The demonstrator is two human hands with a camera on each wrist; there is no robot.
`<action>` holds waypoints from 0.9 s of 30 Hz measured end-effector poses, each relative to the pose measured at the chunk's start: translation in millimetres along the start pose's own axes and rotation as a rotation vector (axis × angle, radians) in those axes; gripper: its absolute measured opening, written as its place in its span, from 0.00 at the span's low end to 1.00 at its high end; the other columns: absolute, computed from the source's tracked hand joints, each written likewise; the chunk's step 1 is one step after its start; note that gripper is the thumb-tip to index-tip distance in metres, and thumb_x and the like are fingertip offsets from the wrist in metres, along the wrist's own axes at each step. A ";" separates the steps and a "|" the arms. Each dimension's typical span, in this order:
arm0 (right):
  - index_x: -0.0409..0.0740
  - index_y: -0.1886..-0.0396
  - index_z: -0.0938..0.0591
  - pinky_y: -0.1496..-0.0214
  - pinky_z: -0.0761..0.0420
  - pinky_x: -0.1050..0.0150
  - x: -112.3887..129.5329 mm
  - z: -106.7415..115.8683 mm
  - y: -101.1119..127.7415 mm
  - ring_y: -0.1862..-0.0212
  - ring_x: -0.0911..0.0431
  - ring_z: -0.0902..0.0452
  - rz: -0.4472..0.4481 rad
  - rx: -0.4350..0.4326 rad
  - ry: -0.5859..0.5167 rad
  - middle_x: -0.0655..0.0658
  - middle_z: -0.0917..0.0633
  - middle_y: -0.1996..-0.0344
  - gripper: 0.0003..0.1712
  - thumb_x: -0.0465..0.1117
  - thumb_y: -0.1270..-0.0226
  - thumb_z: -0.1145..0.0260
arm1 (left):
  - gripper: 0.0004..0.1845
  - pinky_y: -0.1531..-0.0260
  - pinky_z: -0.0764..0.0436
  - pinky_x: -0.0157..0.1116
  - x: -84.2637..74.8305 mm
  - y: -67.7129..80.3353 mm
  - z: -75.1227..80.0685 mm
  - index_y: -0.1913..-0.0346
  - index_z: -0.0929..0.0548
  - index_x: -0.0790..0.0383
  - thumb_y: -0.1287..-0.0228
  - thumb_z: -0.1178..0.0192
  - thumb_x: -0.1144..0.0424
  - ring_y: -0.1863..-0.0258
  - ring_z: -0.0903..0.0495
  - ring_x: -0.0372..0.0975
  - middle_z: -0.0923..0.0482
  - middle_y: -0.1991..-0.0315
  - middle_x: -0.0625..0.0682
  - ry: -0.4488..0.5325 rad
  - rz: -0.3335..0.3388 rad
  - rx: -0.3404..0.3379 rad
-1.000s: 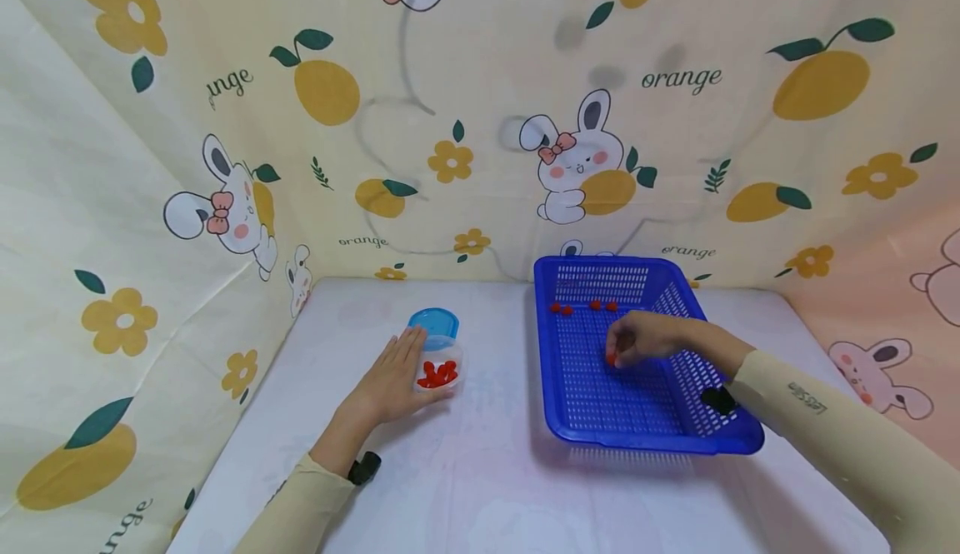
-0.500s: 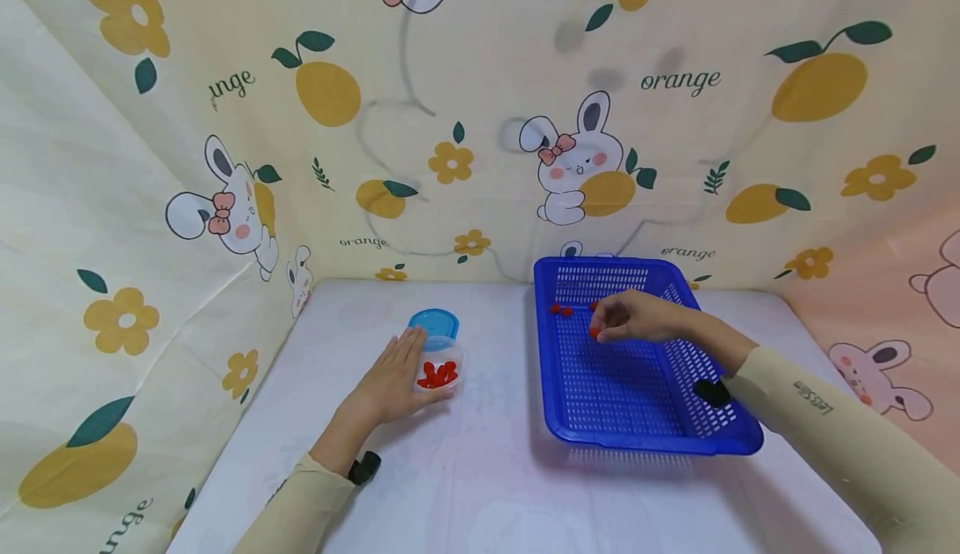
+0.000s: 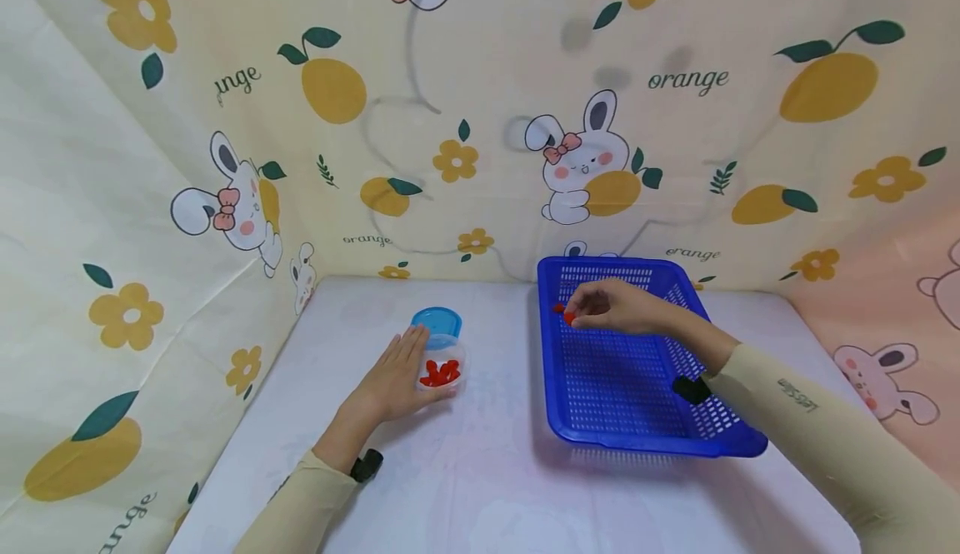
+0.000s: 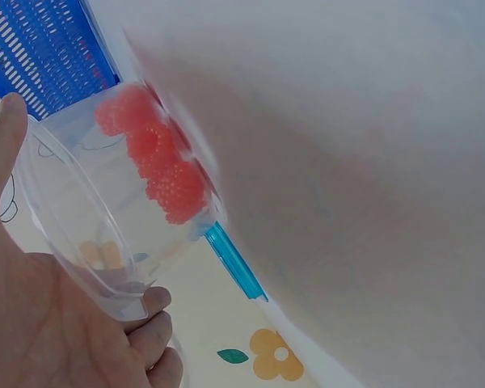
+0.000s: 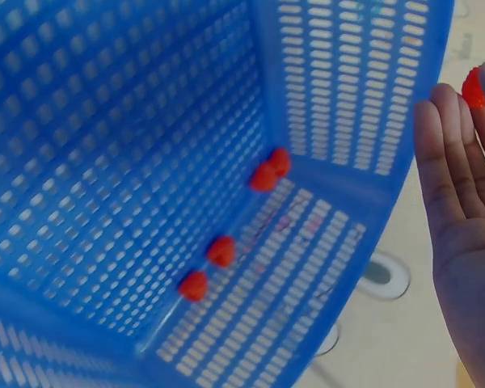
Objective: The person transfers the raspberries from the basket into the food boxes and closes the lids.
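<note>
A clear plastic cup point(image 3: 444, 368) with several red berries point(image 4: 153, 158) in it stands on the white table. My left hand point(image 3: 392, 379) holds the cup from the left, thumb point(image 4: 4, 129) on one side and fingers on the other. Just behind it lies the cup's blue lid point(image 3: 436, 321). My right hand point(image 3: 609, 307) hovers over the far left part of the blue basket point(image 3: 600, 421) and pinches one red berry point(image 3: 568, 317) at its fingertips point(image 5: 473, 87). Several more berries point(image 5: 221, 250) lie along the basket's far wall.
The white table point(image 3: 465, 487) is boxed in by patterned cloth walls at the back and both sides. The basket's mesh floor point(image 3: 622, 379) is bare in the middle and near part. Table surface shows between cup and basket.
My right hand rose from the middle of the basket and moved left and toward its far wall with a berry pinched in it. The left hand and cup stayed put.
</note>
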State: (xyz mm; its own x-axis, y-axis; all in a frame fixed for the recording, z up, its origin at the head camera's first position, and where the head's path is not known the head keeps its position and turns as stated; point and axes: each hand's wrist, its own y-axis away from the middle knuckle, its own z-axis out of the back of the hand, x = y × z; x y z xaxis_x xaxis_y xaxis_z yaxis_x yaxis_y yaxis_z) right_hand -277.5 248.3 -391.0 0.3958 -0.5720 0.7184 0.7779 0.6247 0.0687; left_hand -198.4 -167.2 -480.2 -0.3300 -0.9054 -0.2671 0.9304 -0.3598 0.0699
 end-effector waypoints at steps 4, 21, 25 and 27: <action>0.48 0.48 0.11 0.43 0.12 0.64 7.9 -4.9 -9.3 0.51 0.51 0.13 0.036 -0.008 -0.009 0.48 0.09 0.53 0.11 0.43 0.25 0.25 | 0.64 0.15 0.53 0.53 -0.3 -0.5 1.3 0.13 0.51 0.66 0.34 0.39 0.25 0.13 0.56 0.54 0.53 0.12 0.60 -0.004 -0.005 0.001; 0.45 0.48 0.12 0.46 0.11 0.64 61.6 -33.2 -48.2 0.52 0.49 0.13 0.141 0.005 -0.093 0.48 0.10 0.55 0.10 0.38 0.26 0.26 | 0.64 0.15 0.55 0.52 3.1 -1.1 -1.6 0.13 0.52 0.66 0.33 0.40 0.24 0.12 0.57 0.53 0.54 0.12 0.60 -0.017 -0.015 -0.006; 0.45 0.48 0.11 0.45 0.11 0.61 67.9 -41.1 -55.9 0.53 0.52 0.13 0.161 0.017 -0.081 0.49 0.09 0.55 0.10 0.37 0.26 0.25 | 0.64 0.15 0.54 0.52 2.8 -1.0 -1.5 0.13 0.52 0.66 0.34 0.39 0.24 0.12 0.56 0.53 0.54 0.12 0.60 -0.015 -0.006 -0.006; 0.45 0.48 0.11 0.44 0.11 0.59 71.0 -44.5 -59.7 0.53 0.53 0.13 0.179 0.023 -0.076 0.49 0.09 0.55 0.10 0.37 0.26 0.25 | 0.64 0.15 0.54 0.52 3.2 -1.5 -1.3 0.13 0.52 0.66 0.34 0.39 0.24 0.12 0.56 0.53 0.53 0.12 0.60 -0.018 -0.004 -0.004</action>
State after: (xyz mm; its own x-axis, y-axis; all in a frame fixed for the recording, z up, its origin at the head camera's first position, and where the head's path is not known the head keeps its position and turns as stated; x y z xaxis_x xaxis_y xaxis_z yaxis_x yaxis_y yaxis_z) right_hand -274.0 146.8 -374.9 0.4883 -0.4089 0.7709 0.6866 0.7253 -0.0501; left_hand -200.6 -169.2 -482.4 -0.3369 -0.9077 -0.2501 0.9295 -0.3629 0.0650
